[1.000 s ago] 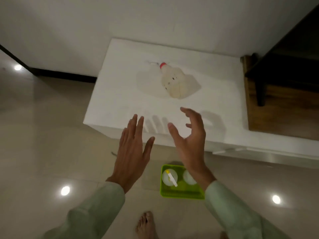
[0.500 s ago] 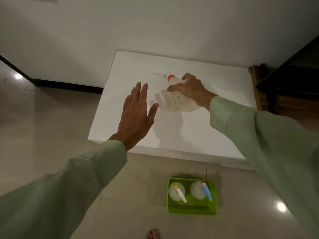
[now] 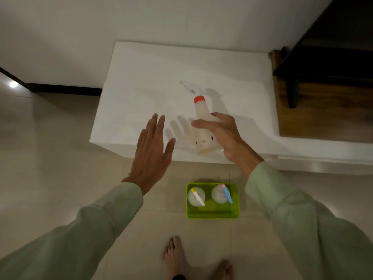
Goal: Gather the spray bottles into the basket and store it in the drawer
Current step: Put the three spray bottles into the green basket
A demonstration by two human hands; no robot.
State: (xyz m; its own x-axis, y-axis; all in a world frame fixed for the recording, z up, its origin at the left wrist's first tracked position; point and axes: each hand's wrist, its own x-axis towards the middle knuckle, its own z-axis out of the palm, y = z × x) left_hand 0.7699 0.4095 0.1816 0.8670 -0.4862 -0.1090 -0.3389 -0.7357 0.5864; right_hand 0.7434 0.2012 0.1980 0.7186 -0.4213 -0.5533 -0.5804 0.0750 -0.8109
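The spray bottle [image 3: 203, 126] with the red collar is in the right hand [image 3: 224, 134], tilted with its white trigger head pointing toward the far side of the white cabinet top [image 3: 141, 81] and its wide base over the near edge. The fingers [image 3: 201, 124] wrap the body from the right, thumb low on the near side, clamped on the bottle; whether the base touches the surface or is just lifted off it cannot be told. The left hand [image 3: 153, 148] hovers flat just beside it, fingers straight and close together, thumb splayed, holding nothing. On the floor below the near edge sits the green basket [image 3: 212, 214], with two bottles upright in its far half: one with a white and yellow nozzle [image 3: 196, 197], one with a blue and pink nozzle [image 3: 222, 194]. Its near half looks free. This appears to be the gathering step, with the last bottle picked up. Next the bottle needs turning upright and lowering into the free near half without knocking the other two. No open drawer is in view.
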